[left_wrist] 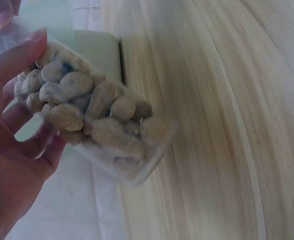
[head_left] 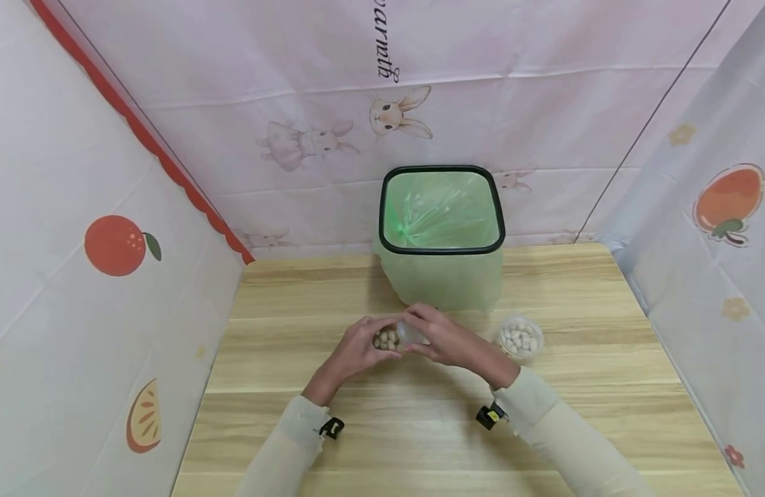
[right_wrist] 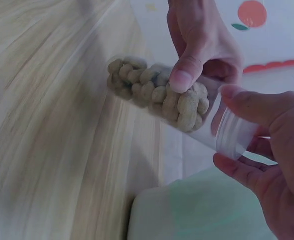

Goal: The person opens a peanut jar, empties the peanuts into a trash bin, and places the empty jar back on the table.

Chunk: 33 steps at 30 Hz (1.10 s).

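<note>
While the right hand (head_left: 441,338) pinches the clear lid (right_wrist: 229,134) between its thumb and fingers, we see the left hand (head_left: 355,350) curled around the body of the jar (left_wrist: 99,107), so both grips are narrow and occupied. As far as we can judge, the work is partway through and centred on the lid: it sits at the jar's mouth, but we cannot tell whether it is being tightened or loosened, nor how firmly it is seated. What is left, in our judgement, is to finish with the lid and let go of the jar. A tub of white pieces (head_left: 520,338) stands on the wooden table (head_left: 283,407) beside the right forearm, and neither hand is on it. We find the jar tilted between the two hands, above the table and just in front of the bin (head_left: 444,279) with its green liner. It looks clear-walled and cylindrical, with a ridged rim to the lid; tan, knobbly peanuts (right_wrist: 187,107) in their shells crowd it from the base upward, leaving a bare stretch of wall just short of the lid.
</note>
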Tool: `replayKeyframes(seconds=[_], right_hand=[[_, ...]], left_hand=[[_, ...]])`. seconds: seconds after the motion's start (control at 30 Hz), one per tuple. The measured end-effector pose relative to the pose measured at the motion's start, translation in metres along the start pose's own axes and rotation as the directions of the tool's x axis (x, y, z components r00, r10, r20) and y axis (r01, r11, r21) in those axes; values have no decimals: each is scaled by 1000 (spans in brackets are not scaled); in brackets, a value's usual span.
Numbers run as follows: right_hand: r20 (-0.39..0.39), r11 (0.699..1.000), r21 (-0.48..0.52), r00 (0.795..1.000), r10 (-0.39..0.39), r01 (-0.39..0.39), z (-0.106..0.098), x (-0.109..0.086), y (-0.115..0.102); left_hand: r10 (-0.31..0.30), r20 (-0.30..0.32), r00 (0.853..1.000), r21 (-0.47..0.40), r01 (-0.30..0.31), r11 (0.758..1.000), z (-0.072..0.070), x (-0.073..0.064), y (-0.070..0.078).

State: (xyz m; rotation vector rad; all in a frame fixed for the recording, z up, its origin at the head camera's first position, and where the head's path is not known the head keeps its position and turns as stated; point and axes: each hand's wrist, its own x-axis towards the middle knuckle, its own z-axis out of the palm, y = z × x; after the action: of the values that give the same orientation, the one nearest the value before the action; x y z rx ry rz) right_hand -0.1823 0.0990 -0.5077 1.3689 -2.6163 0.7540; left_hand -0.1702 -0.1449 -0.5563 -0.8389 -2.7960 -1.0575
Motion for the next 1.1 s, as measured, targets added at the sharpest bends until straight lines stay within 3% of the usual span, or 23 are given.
replayKeyframes(seconds=[0.2,0.63,0.87,1.1], right_hand=[[48,1000,16,999,-20,19,-6,1,-3],[61,999,10,997,-45,45,-2,-1,-1],[75,998,64,997,-2,-3,2,2,-1],[108,991,85,990,91,-100,5,6,-3]], left_hand=[[-20,44,999,-38,21,999,-4,-1,1],[-48,100,994,-40,52,998,-7,-4,0],[-25,80,996,-4,25,1000,-4,-6,-3],[24,10,1000,49,-24,998,-1,-7,-7]])
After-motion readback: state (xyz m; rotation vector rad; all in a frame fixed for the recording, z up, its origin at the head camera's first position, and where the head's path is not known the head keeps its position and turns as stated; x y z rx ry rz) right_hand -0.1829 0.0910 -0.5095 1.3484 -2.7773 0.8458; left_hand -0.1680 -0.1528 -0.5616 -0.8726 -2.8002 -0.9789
